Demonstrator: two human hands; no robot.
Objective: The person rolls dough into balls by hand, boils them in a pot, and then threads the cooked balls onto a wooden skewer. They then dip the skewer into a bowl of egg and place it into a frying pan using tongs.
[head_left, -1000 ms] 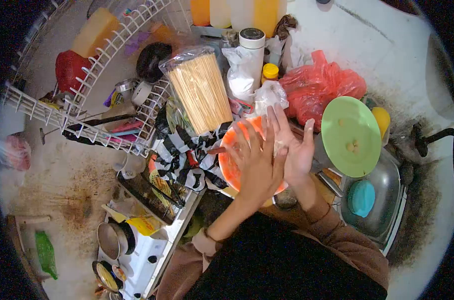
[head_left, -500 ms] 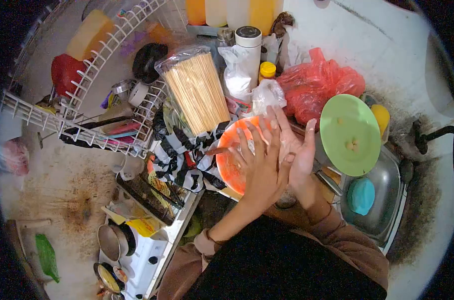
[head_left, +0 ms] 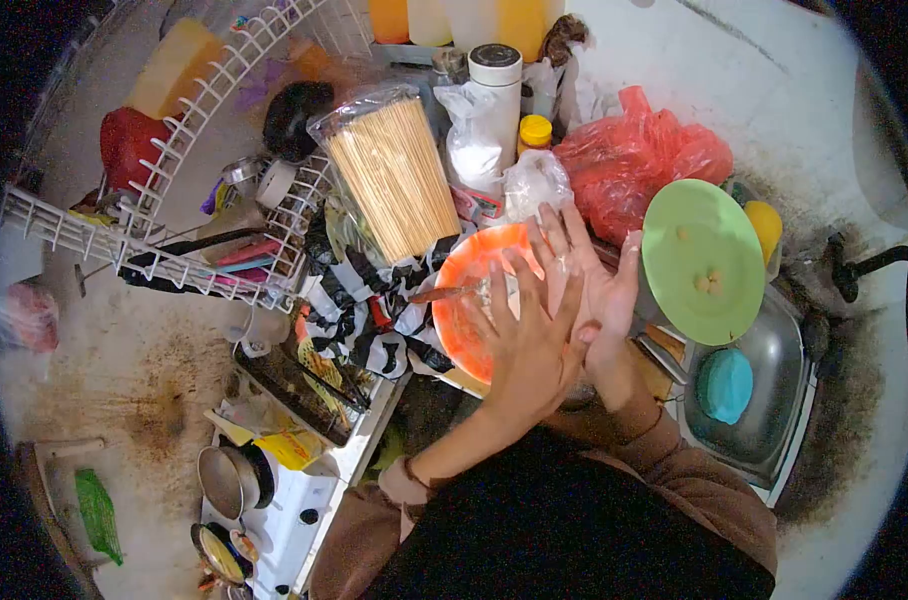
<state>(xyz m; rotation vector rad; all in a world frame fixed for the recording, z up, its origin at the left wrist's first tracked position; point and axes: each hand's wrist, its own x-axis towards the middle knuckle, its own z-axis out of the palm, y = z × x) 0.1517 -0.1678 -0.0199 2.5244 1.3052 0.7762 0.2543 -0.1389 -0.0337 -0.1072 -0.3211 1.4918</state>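
My left hand is palm down with its fingers spread, and the heel of it lies against my right hand. The right palm faces up, fingers stretched out, with pale smears on the skin. Whether anything small sits between the palms is hidden. Beneath them is an orange bowl with a whitish residue, and a brown-handled utensil rests across its rim. Just to the right, a green plate carries several small beige lumps.
A sink holding a turquoise object is at right, beside a knife. Behind the bowl stand a skewer pack, a white flask and a red plastic bag. A stove and dish rack are left.
My left hand has shifted slightly down and to the left across the right palm, uncovering more of it. The bowl and plate stay in place.
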